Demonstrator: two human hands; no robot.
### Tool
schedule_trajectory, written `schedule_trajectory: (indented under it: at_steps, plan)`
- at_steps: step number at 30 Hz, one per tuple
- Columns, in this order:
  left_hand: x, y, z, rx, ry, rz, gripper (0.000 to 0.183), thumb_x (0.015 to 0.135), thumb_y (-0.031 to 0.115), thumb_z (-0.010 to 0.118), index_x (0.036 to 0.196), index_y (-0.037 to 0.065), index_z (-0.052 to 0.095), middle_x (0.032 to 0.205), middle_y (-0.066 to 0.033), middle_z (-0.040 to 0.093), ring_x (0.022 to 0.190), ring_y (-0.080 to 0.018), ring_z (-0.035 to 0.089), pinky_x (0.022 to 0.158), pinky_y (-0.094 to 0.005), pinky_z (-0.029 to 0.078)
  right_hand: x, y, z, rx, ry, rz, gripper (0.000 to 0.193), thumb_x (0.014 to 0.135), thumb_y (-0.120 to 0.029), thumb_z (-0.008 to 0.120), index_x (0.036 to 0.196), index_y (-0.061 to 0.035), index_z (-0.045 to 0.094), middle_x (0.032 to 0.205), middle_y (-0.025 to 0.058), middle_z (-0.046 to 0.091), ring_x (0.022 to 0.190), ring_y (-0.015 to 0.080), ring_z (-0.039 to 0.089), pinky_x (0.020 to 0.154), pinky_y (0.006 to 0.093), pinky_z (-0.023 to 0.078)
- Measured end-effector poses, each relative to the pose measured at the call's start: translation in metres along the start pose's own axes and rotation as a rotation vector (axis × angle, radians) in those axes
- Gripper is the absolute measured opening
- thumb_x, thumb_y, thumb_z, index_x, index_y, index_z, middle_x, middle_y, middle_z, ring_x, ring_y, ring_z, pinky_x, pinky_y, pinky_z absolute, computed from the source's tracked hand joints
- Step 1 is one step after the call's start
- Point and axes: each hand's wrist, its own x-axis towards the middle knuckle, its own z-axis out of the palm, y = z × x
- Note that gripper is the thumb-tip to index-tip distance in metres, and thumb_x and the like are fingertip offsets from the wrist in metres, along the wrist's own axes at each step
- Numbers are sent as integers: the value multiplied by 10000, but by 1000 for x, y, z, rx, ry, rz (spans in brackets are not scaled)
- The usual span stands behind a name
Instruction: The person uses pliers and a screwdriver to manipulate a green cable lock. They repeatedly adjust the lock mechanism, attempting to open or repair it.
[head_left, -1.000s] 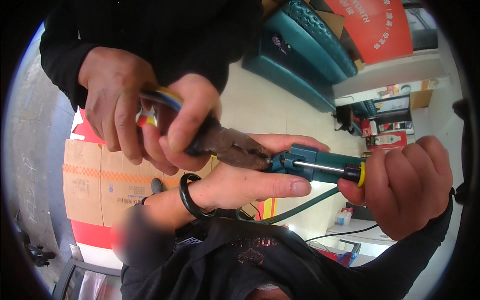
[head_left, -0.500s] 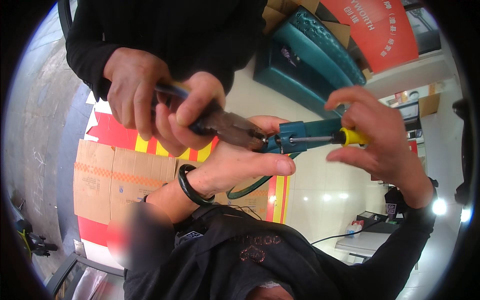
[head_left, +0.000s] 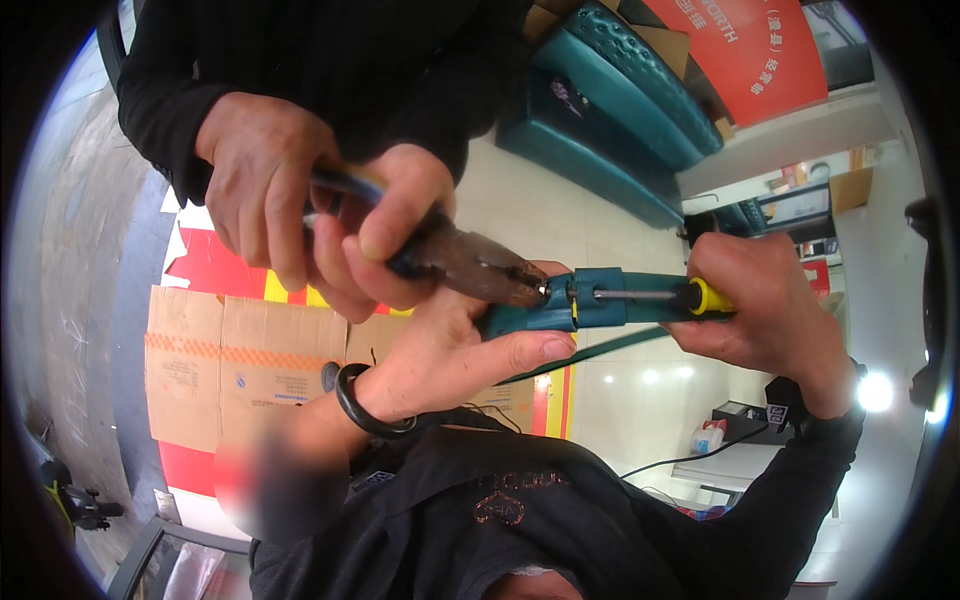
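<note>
My left hand is closed around a teal band with a boxy bracket on it, the thumb lying along the near side. My right hand is wrapped round the handle of a screwdriver with a yellow collar. Its shaft lies along the bracket, pointing left; the exact tip contact is too small to tell. From the left, another person's pliers reach the bracket's left end, their jaws at a small shiny piece there. That person's hands grip the pliers' handles.
Flattened cardboard lies below on a red and yellow surface. A teal tufted sofa and a red sign stand at the far right. A black cable runs beside my right arm. The other person's dark-clothed body is opposite me.
My right hand has gone from spread fingers to a closed grip on the screwdriver's handle. The bracket sits slightly lower and further right, with the pliers still at its left end.
</note>
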Motion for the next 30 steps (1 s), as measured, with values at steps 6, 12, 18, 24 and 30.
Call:
schedule_trajectory:
  at_steps: [6,12,18,24,30]
  plan:
    - [7,0,6,0,-79,68,578,868,235,761,1321,-66,565,1193,-113,676,1099,-168,632,987,-325,485,-22,-2,6,52,-6,63,400,694,-232,843,788,-64,492,673,109,539,572,323,575,486,390,417]
    - [8,2,15,-83,-86,4,578,890,241,729,1349,-60,547,1272,-129,638,1140,-198,622,986,-340,490,-31,-3,15,68,76,55,402,724,-257,840,817,-54,505,667,99,534,564,296,562,483,387,400]
    - [4,3,16,32,-43,-75,609,908,252,733,1385,-55,511,1285,-119,628,1159,-191,606,1011,-339,468,-39,0,19,167,100,116,479,672,-315,907,753,-62,508,646,101,477,514,286,489,478,360,363]
    - [-4,-5,17,-1,-7,-89,545,925,313,740,1285,-62,578,1179,-102,629,1097,-170,581,952,-317,469,-44,-5,19,85,81,87,457,803,-422,814,844,-71,524,665,91,548,544,259,553,477,351,394]
    - [-23,-4,23,161,66,-66,476,959,313,703,1275,-28,599,1121,-28,615,1036,-105,557,895,-282,470,-37,-13,39,47,169,-20,458,775,-385,835,824,-63,513,650,109,561,539,300,589,475,376,424]
